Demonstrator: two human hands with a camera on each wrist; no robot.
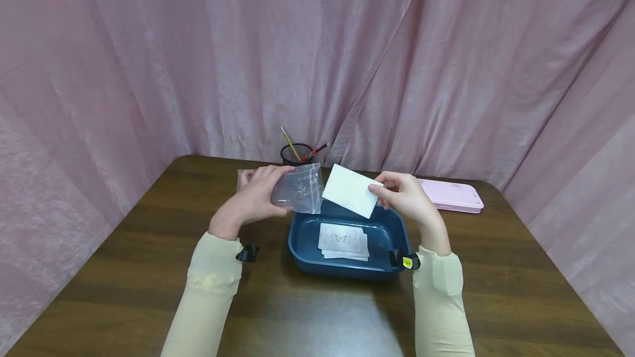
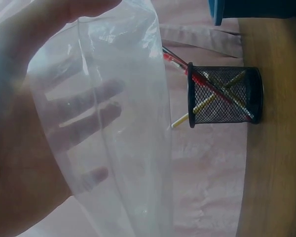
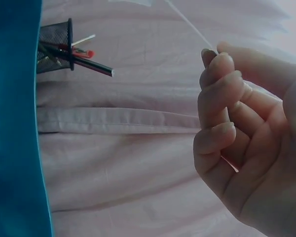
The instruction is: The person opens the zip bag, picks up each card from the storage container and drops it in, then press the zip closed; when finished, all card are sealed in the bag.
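Two hands, a bag and a card.
My left hand (image 1: 253,197) holds the clear bag (image 1: 299,188); my right hand (image 1: 408,196) pinches the white card (image 1: 350,190) above the blue tub (image 1: 347,266).

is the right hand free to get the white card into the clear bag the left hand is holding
Probably yes. The right hand pinches the white card right beside the clear bag held up by the left hand, with nothing between them. Whether the bag's mouth is open, I cannot tell.
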